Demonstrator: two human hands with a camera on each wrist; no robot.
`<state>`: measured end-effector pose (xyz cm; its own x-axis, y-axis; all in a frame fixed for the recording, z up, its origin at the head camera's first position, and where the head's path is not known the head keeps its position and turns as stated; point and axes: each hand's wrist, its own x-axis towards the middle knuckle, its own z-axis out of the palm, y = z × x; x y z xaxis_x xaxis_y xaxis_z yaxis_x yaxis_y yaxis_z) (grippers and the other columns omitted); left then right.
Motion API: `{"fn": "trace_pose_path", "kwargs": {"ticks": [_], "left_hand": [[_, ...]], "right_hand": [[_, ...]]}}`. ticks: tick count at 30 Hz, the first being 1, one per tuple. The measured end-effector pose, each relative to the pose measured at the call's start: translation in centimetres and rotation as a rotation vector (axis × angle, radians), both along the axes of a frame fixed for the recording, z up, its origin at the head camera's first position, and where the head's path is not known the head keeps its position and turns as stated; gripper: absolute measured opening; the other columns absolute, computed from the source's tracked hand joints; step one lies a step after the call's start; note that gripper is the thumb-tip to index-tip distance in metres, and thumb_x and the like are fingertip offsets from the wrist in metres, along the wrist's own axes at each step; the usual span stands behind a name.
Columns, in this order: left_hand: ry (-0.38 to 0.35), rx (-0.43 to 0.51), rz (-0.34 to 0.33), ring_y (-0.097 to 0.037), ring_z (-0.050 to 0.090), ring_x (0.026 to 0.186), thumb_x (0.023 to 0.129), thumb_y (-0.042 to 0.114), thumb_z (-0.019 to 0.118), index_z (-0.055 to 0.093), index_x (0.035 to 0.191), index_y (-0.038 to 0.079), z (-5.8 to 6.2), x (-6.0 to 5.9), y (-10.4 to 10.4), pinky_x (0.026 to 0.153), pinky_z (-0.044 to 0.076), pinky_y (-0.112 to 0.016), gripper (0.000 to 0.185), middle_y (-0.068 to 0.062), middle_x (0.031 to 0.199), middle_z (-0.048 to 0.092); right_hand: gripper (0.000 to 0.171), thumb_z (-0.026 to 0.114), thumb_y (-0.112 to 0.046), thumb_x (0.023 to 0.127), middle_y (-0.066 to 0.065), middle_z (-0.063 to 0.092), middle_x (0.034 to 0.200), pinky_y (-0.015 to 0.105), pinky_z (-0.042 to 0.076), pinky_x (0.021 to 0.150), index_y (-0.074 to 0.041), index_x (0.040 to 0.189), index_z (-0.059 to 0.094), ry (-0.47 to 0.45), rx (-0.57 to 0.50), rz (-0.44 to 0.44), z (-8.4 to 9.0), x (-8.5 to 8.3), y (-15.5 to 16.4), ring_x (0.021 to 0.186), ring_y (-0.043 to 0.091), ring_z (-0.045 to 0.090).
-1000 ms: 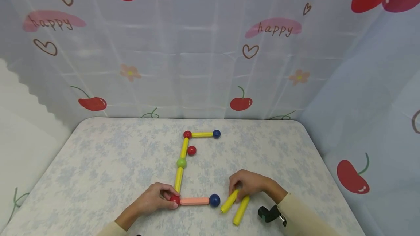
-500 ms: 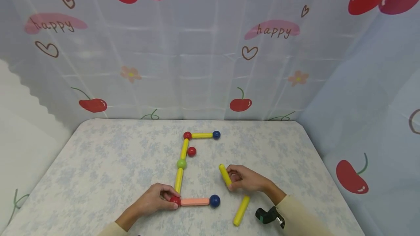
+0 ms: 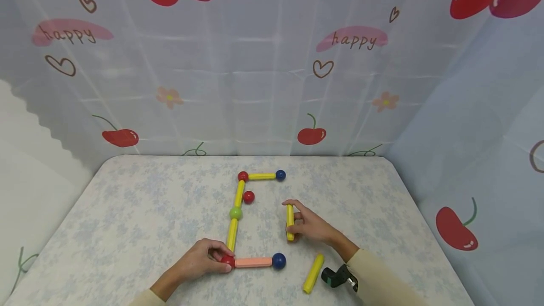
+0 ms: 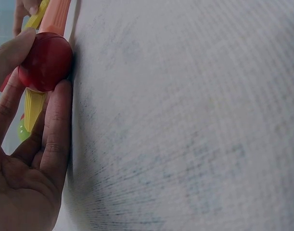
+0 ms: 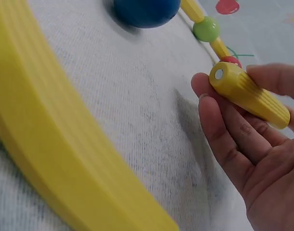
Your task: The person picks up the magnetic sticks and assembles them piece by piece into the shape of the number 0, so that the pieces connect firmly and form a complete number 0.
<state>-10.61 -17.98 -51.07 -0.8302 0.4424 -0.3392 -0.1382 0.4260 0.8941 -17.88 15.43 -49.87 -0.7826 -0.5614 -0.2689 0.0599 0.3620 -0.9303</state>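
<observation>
A chain of rods and balls lies on the table: red ball (image 3: 242, 176), yellow rod (image 3: 261, 176), blue ball (image 3: 280, 174) at the top, two yellow rods joined by a green ball (image 3: 235, 213) running down, and a pink rod (image 3: 252, 262) between a red ball (image 3: 227, 261) and a blue ball (image 3: 278, 260) at the bottom. My left hand (image 3: 199, 259) pinches the bottom red ball (image 4: 45, 61). Right of the chain, my right hand (image 3: 308, 225) holds a yellow rod (image 3: 290, 222) (image 5: 250, 94) upright-lengthwise in its fingers.
A loose red ball (image 3: 248, 197) sits beside the upper yellow rod. Another loose yellow rod (image 3: 313, 273) (image 5: 55, 139) lies near my right wrist. A flowered cloth covers the table (image 3: 127, 221); cherry-print curtains close off the back and right side.
My right hand lifted one yellow rod off the pair, carried it up and left, and turned it to point away from me. The left hand stayed on the red ball.
</observation>
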Motion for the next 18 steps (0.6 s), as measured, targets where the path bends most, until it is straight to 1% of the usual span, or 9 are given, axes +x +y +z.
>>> {"fn": "trace_pose_path", "kwargs": {"ticks": [3,6,9,13,16,18], "left_hand": [[-0.006,-0.007,0.001,-0.016,0.055,0.079,0.075,0.02,0.083,0.073,0.102,0.007,0.0,0.0,0.0,0.067,0.049,-0.025,0.031,0.0,0.088,0.064],[-0.015,-0.016,0.002,-0.016,0.055,0.079,0.075,0.02,0.083,0.073,0.102,0.008,0.0,-0.1,0.0,0.066,0.048,-0.025,0.031,0.0,0.088,0.064],[-0.021,-0.024,0.008,-0.016,0.055,0.078,0.074,0.019,0.083,0.073,0.102,0.007,0.1,-0.1,0.0,0.066,0.048,-0.026,0.032,0.0,0.087,0.064],[-0.026,-0.029,0.012,-0.016,0.055,0.078,0.074,0.018,0.083,0.073,0.102,0.007,0.1,0.0,0.1,0.066,0.048,-0.026,0.031,0.0,0.087,0.064],[-0.024,-0.022,0.007,-0.016,0.055,0.078,0.075,0.019,0.083,0.073,0.102,0.007,0.1,0.0,0.1,0.066,0.048,-0.026,0.031,0.0,0.087,0.064],[-0.017,-0.013,0.003,-0.016,0.055,0.078,0.075,0.018,0.083,0.073,0.101,0.007,0.1,-0.1,0.1,0.066,0.048,-0.025,0.031,0.0,0.087,0.065]], "right_hand": [[0.06,0.058,-0.005,0.095,0.012,0.066,0.089,0.038,0.055,0.068,-0.009,0.147,0.027,0.006,-0.029,-0.011,-0.2,-0.2,-0.3,0.071,0.024,0.066],[0.058,0.057,-0.005,0.095,0.011,0.066,0.085,0.037,0.054,0.067,-0.006,0.145,0.027,0.009,-0.04,-0.027,-0.7,-0.2,-0.6,0.068,0.022,0.064],[0.056,0.06,-0.007,0.094,0.009,0.066,0.081,0.035,0.053,0.064,-0.005,0.14,0.028,-0.005,-0.028,-0.052,-1.0,-0.2,-0.9,0.065,0.021,0.063],[0.055,0.065,-0.007,0.091,0.01,0.065,0.084,0.035,0.054,0.061,-0.005,0.135,0.031,-0.037,-0.029,-0.089,-1.2,-0.1,-1.4,0.064,0.022,0.064],[0.055,0.067,-0.004,0.089,0.011,0.061,0.087,0.038,0.056,0.06,-0.004,0.134,0.035,-0.053,-0.047,-0.121,-1.1,0.1,-1.8,0.065,0.023,0.065],[0.057,0.068,-0.004,0.088,0.011,0.059,0.085,0.038,0.056,0.059,-0.004,0.134,0.036,-0.051,-0.055,-0.14,-1.0,0.2,-2.1,0.064,0.022,0.064]]}}
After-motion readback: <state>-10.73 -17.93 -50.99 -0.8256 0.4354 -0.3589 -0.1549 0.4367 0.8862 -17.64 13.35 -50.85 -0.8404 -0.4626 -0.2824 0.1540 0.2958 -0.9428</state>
